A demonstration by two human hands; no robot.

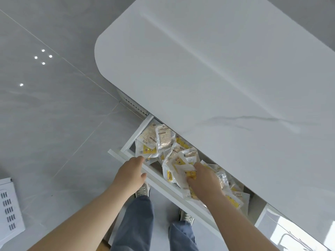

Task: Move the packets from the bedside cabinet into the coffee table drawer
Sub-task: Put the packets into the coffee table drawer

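Here your coffee table drawer (163, 185) stands pulled out, heaped with packets (163, 140): clear crinkled pouches with white and yellow labels. Your right hand (203, 180) grasps a few of them inside it, and your left hand (130, 173) grips the drawer's front edge. The white marble-look tabletop (217, 78) overhangs glossy grey floor tiles (54, 115).

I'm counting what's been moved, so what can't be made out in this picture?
Head view:
Rear of the white pull-out drawer: covered by the white marble tabletop.
Yellow-and-white plastic packets: overlapping, uncountable; print too small.
Right hand grip: fingertips hidden under held packets.
White slotted panel: cut off at left edge.
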